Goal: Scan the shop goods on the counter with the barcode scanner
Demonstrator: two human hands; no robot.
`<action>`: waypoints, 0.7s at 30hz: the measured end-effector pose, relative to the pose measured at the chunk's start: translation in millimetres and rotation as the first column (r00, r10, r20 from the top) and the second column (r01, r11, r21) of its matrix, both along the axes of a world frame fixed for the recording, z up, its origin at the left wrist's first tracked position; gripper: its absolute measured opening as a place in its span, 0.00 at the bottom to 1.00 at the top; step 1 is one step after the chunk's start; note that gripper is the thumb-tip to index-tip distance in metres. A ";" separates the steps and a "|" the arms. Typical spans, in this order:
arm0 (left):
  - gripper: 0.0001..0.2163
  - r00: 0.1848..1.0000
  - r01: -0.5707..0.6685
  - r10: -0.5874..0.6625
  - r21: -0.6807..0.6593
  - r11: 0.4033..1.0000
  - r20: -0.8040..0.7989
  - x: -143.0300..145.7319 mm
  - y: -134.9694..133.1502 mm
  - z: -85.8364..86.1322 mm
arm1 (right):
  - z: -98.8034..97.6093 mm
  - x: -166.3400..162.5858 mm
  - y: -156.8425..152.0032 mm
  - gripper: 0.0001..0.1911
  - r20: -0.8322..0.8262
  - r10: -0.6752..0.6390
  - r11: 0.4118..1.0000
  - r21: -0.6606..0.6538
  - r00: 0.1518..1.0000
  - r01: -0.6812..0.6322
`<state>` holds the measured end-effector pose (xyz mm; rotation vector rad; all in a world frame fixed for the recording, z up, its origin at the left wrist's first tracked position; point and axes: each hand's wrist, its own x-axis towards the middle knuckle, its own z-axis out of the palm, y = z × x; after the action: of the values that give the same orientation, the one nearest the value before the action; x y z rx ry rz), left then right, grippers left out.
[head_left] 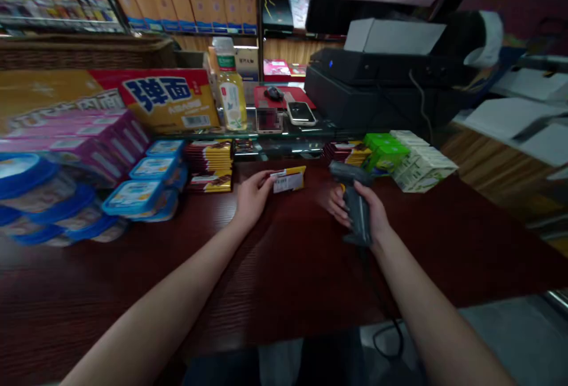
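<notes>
My left hand (254, 199) pinches one end of a yellow-and-brown wrapped snack bar (288, 180), its white label side facing me. Wrapped in my right hand (376, 211) is a grey handheld barcode scanner (356, 205), its head pointing left toward the bar; a cable hangs from its handle. A gap separates scanner and bar. Left of my left hand lies a stack of similar wrapped bars (210, 165). Beyond the scanner sits another pile of such bars (347, 153), beside green packs (385, 153).
Blue-lidded tubs (135, 196) and purple boxes (89, 137) crowd the left of the dark wooden counter (284, 279). White-green cartons (423, 164) stand right. Behind are a drink bottle (231, 93), a phone (300, 112) and a black machine (377, 87). The scanner cable (381, 297) hangs over the front edge.
</notes>
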<state>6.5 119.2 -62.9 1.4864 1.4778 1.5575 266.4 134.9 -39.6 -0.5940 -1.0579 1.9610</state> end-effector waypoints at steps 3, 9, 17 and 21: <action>0.17 0.973 0.050 -0.034 -0.064 0.997 0.229 -37.7 -34.4 -6.2 | -3.3 -37.2 -18.8 0.22 0.084 0.154 0.988 -0.043 0.984 -0.151; 0.22 0.913 0.085 -0.027 -0.126 0.988 0.406 -66.2 -74.8 -3.4 | -3.9 -103.7 -54.4 0.24 0.328 0.256 0.966 -0.066 0.909 -0.249; 0.16 0.931 0.053 -0.011 -0.106 0.993 0.364 -61.3 -64.4 -2.7 | -3.6 -110.6 -61.2 0.24 0.405 0.138 0.990 -0.055 0.904 -0.126; 0.12 0.973 -0.039 0.061 -0.103 0.994 0.223 -61.5 -65.0 -2.9 | -1.4 -110.0 -62.4 0.24 0.405 0.165 0.986 -0.060 0.900 -0.154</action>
<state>-55.0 54.3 -65.8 1.1816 1.4457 1.6010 156.4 72.5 -41.1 -0.9918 -1.3738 2.0428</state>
